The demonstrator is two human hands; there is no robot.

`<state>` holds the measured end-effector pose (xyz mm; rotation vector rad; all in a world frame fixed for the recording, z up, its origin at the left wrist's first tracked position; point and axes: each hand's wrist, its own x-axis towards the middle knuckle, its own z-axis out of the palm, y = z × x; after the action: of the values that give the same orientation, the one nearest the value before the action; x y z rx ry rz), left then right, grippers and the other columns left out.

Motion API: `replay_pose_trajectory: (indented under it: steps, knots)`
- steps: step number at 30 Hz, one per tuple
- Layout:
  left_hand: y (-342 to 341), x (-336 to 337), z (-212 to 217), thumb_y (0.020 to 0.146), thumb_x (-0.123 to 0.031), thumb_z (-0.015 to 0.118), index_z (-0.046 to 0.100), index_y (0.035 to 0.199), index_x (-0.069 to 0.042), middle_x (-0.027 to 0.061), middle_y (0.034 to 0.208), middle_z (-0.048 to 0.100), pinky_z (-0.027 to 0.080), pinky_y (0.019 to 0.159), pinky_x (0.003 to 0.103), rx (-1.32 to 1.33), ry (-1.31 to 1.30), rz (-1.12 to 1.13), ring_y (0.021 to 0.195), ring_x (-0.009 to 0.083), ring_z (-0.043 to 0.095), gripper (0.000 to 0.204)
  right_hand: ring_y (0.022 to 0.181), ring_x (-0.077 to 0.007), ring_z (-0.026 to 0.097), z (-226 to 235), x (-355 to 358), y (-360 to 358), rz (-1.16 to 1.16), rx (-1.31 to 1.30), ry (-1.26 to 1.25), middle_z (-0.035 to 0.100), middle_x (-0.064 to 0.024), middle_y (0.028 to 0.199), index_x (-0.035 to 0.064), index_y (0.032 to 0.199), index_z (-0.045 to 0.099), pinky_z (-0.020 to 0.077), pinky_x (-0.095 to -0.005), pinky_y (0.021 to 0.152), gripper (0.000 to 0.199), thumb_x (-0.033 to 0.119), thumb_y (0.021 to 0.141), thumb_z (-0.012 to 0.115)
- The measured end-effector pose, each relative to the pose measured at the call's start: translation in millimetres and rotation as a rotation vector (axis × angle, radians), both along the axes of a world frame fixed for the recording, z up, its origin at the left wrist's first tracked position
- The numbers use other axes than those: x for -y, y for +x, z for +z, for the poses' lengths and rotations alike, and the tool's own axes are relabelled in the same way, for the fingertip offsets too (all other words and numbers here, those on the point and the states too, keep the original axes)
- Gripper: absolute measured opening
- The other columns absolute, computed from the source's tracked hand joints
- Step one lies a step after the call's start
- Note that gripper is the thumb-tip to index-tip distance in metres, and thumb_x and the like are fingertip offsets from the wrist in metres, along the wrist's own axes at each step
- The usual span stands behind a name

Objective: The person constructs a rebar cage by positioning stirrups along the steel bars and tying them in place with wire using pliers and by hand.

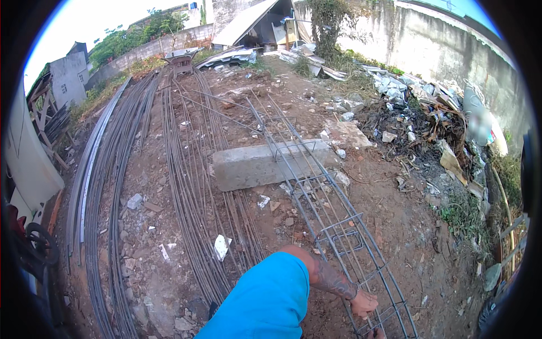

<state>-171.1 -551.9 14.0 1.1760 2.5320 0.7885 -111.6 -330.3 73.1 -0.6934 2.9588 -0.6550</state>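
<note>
A long steel rebar cage (322,228), made of lengthwise bars and square stirrups, runs from the lower edge up to the middle, its far part resting across a concrete block (254,166). My left hand (364,304), below a tattooed forearm with a dark band at the wrist, is at the cage's near end. Its fingers are curled in at a thin bar; what they pinch is too small to make out. Of my right hand (376,334) only a bit of the fingers shows at the lower edge, close to the same bar. Blue cloth (259,299) covers my near side.
Bundles of long rebar (183,226) lie on the dirt to the left, beside a pale metal strip (93,164). A wheelbarrow (181,61) stands at the far end. Rubble and debris (395,133) pile along the wall (423,45) at right.
</note>
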Motion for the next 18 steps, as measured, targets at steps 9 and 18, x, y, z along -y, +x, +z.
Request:
replay_pose_trajectory:
  steps: [9,18]
  knots:
    - [11,14,16,0.083,-0.035,0.056,0.061,0.079,-0.001,0.0167,0.087,0.056,0.039,0.085,0.045,-0.048,-0.01,0.113,0.088,0.034,0.053,0.034,0.076,-0.0331,0.061,-4,-11,-9,-0.034,-0.118,-0.017,0.062,-0.0172,0.083,0.0013,0.096,0.062,0.0478,-0.0388,0.067,0.024,0.021,0.083,0.06]
    - [14,5,85,0.084,-0.034,0.056,0.066,0.084,0.0,0.0214,0.081,0.063,0.043,0.078,0.042,0.101,-0.289,0.151,0.084,0.0386,0.058,0.035,0.081,-0.0319,0.062,-15,-56,8,-0.315,0.072,-0.08,0.06,-0.0095,0.094,0.0111,0.097,0.06,0.0499,-0.0431,0.066,0.024,0.031,0.084,0.055]
